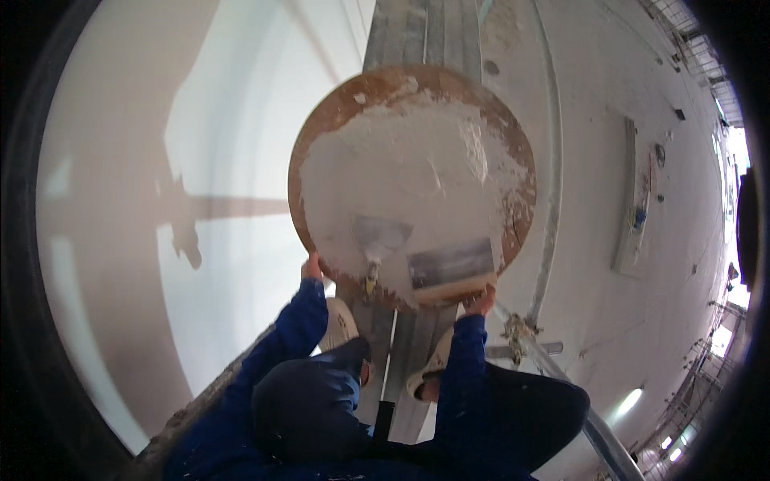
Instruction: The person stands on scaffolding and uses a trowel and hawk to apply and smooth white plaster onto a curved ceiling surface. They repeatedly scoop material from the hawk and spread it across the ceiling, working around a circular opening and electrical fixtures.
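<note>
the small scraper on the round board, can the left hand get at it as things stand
Probably yes, once it lets go: the left hand seems to hold the rim of the round board, to the left of the small scraper, and only smeared board surface shows between them.

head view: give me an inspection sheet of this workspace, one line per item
surface: metal planks, smudged pale
job's things: round brown board, mostly coated in pale paste; scraper and wide trowel lie on its near part
clutter: long panel on the floor at right, with small dark bits near it, too small to identify
grips: left hand holds the board's near-left rim; right hand its near-right rim, by the trowel
cables: nothing seen
surroundings: white wall with shadows at left; metal pole at right; lit lamp at lower right
</note>
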Available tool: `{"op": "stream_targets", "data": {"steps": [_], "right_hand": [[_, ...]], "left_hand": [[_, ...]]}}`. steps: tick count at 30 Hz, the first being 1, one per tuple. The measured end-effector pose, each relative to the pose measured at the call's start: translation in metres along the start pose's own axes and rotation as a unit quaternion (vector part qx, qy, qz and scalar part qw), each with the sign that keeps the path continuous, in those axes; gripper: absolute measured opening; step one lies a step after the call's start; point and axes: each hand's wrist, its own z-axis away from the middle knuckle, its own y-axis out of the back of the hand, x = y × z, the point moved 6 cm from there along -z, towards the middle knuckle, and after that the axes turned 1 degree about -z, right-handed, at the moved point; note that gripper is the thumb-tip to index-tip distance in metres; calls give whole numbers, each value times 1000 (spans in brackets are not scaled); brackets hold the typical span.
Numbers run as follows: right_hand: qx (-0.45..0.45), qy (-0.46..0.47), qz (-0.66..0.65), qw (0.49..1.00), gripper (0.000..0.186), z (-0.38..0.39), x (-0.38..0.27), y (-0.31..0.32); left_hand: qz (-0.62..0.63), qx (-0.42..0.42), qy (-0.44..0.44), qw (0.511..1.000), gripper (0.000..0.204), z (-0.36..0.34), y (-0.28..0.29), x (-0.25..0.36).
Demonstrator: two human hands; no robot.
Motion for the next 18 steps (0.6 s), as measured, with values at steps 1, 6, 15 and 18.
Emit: {"op": "stream_targets", "data": {"steps": [1, 6, 15, 18], "right_hand": [[14, -4, -6, 1000, 46, 42, -17, -27], [-75, 14, 36, 996, 58, 38, 1, -39], [-150, 112, 200, 962, 51, -32, -85, -120], [-115, 115, 245, 956, 61, -20, -75, -119]], "left_hand": [[8, 16, -41, 999, 45, -4, 11, 6], [-28, -53, -117, 991, 50, -59, 34, -18], [-219, 3, -459, 861, 41, -80, -42, 90], [-366, -9, -470, 803, 43, -27, -75, 83]]}}
